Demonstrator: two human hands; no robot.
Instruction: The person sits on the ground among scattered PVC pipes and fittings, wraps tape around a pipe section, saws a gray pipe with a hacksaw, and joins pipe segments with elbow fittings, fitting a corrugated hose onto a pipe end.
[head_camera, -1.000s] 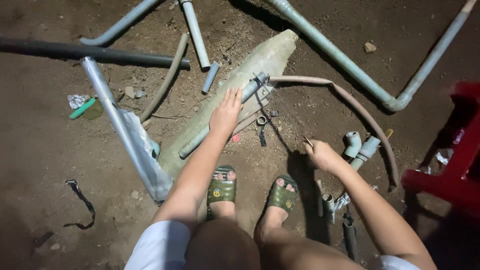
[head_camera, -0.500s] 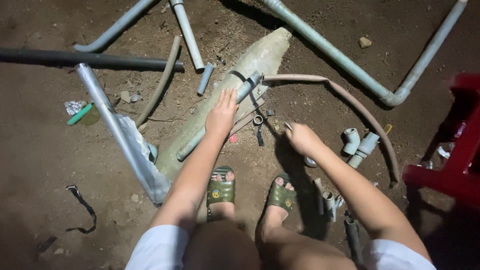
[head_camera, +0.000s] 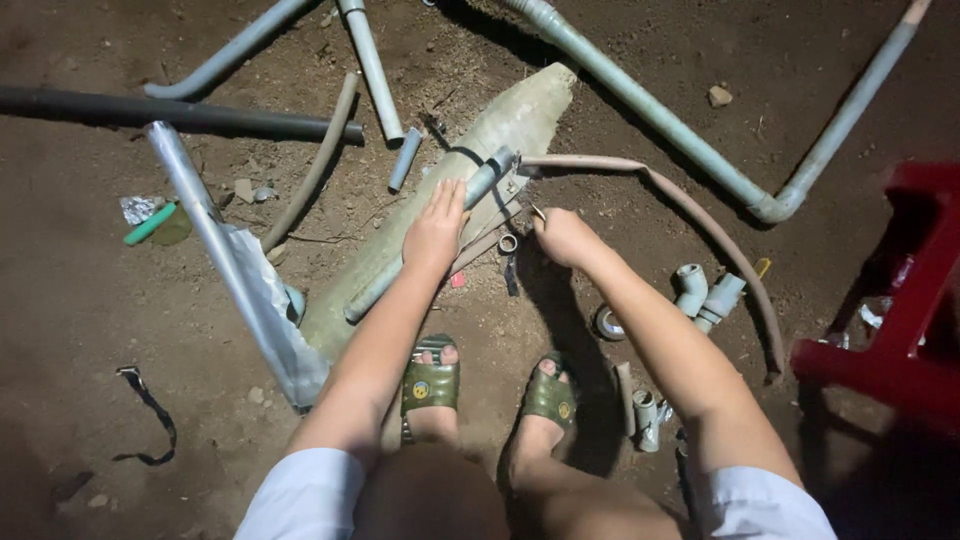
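Fingers of the left hand (head_camera: 436, 226) are lying spread and flat, pressing a smooth grey pipe (head_camera: 420, 252) against a rough, tapered concrete slab (head_camera: 520, 110) on bare dirt. Right hand (head_camera: 563, 236) is curling shut beside the pipe's coupled end, near a small metal ring (head_camera: 508, 243); whether it is gripping anything cannot be told. Grey elbow fittings (head_camera: 703, 295) are lying well apart, rightward.

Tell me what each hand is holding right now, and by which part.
The left hand presses flat on the middle of a grey pipe lying along the long stone. The right hand is closed beside the pipe; what it grips, if anything, cannot be told.
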